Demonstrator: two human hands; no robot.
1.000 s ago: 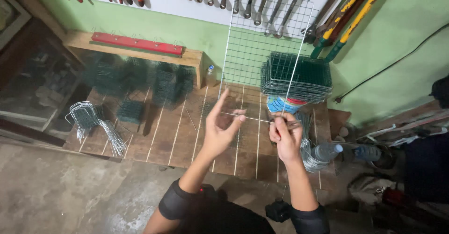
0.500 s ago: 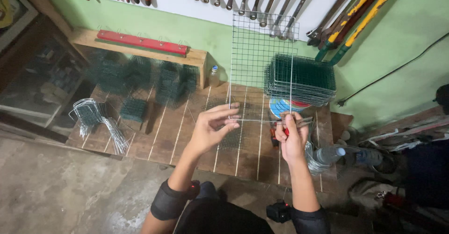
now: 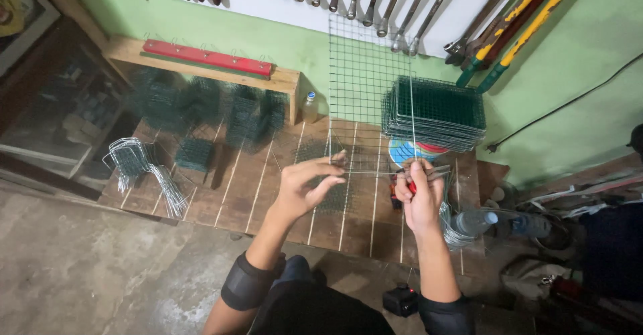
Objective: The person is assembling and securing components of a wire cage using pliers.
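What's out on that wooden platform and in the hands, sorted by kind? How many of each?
Upright wire mesh panel, touched by the left hand: 1
Pliers in the right hand: 1
Stack of green mesh trays: 1
Bundle of bent wires: 1
Clear plastic bottles: 2
Total: 6

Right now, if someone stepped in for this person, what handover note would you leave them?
Left hand: open, fingertips on the lower edge of the upright grey wire mesh panel.
Right hand: closed on red-handled pliers at the same edge.
Stack of green wire mesh trays sits behind on the wooden slat platform; bent silver wire pieces lie left.
Done: trays stacked.
Left: panel appears flat, unfinished.
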